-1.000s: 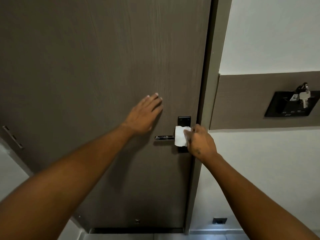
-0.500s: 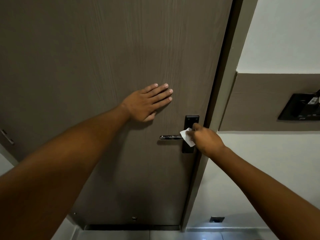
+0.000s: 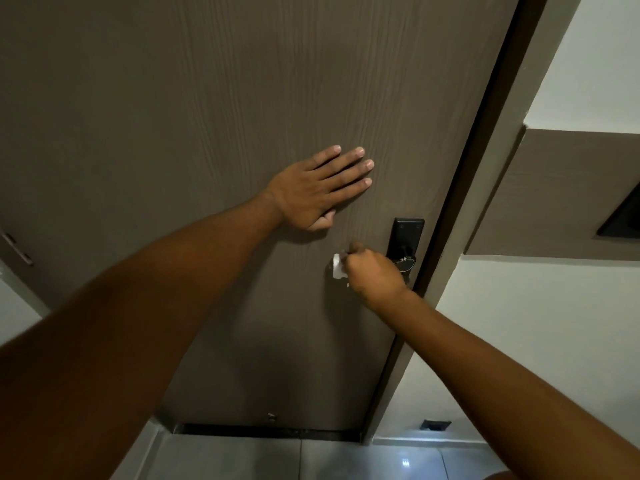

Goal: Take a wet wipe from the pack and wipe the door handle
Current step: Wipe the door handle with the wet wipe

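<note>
Right hand [image 3: 375,275]: closed in a fist around the wet wipe [image 3: 337,270], which is wrapped over the door handle [image 3: 403,263]. Only a small white fold of the wipe shows, projecting from the fist at 9 o'clock. The lever is mostly hidden under the hand; a short metal section is visible at 3 o'clock of the knuckles, where it meets the black lock plate [image 3: 407,237].

Left hand [image 3: 317,190]: open, fingers extended and close together, palm flat against the door [image 3: 207,98]. It holds nothing. It lies at 10 o'clock of the right hand, well apart from the handle, fingertips pointing toward 2 o'clock.

The lock plate sits near the door's right edge, next to the door frame [image 3: 491,188]. A dark wall panel [image 3: 620,223] is at 3 o'clock of the frame, cut off by the picture edge. A small dark wall vent [image 3: 434,425] sits low, at 5 o'clock of the right hand. The wipe pack cannot be seen.
</note>
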